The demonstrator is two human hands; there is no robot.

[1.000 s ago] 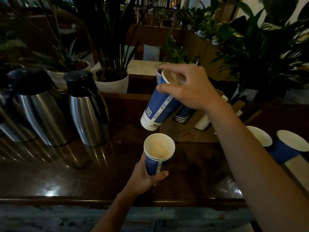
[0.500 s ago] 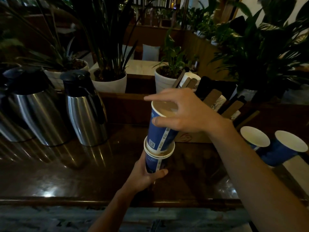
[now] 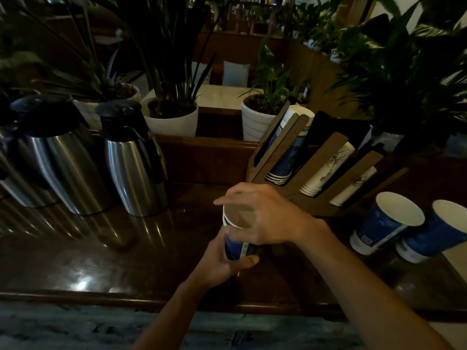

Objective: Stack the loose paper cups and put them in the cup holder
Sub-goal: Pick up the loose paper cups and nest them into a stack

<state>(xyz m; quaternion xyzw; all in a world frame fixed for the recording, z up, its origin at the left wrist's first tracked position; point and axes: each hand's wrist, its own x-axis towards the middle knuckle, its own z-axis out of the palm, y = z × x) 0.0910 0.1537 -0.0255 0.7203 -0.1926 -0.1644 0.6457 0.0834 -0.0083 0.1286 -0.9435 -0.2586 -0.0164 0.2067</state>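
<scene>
A stack of two blue paper cups stands upright over the dark wooden counter, one nested in the other. My left hand grips the lower cup from below. My right hand wraps the rim of the upper cup from the right. Two loose blue cups stand tilted on the counter at the right. The wooden cup holder leans behind them, its slanted slots holding stacks of blue and white cups.
Steel thermos jugs stand at the left of the counter. White plant pots line the ledge behind. The counter's front edge runs just below my left wrist.
My right hand brought the second cup down from above and pushed it fully into the cup in my left hand. The view has shifted, showing the holder more fully.
</scene>
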